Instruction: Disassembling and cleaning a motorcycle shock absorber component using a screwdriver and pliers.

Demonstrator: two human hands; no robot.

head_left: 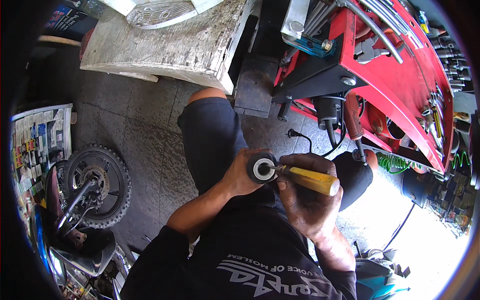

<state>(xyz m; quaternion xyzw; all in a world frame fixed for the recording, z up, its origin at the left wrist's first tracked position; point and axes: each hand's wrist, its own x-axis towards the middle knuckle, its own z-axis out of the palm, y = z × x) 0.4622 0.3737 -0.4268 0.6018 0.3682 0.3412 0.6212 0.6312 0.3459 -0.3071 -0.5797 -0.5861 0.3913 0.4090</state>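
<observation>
Workshop with a grey tiled floor (pixel 145 115), dim at left, washed out by bright light at lower right. Red metal tool cart (pixel 415 85) fills the upper right, steel hand tools lying and standing along it. Worn wooden desk (pixel 180 55), off-white and scuffed, at upper left, ahead of the person. Person's black printed shirt (pixel 220 225) at bottom, dark knee-length shorts (pixel 212 137) above it, legs apart. Motorcycle wheel (pixel 100 182) with black knobby tyre and round metal disc stands at left, well apart from the hands. Dark metal block (pixel 255 82) between desk and cart.

Right hand (pixel 315 210), stained dark, mid-frame; left hand (pixel 242 172) just beside it, both in front of the shirt. Green coiled plastic hose (pixel 392 164) near the cart's lower edge. Screwdriver (pixel 312 181) with yellow handle and thin metal shaft: right grip closed around the handle, shaft pointing left. Black cylindrical part (pixel 252 170) with round open end facing up: left grip wrapped around it, between the thighs as seen from above. Screwdriver tip at the opening; depth inside, cannot tell. Black power plug (pixel 294 133) on floor, on a black cable. White ring (pixel 257 173) inside the cylinder's rim.
</observation>
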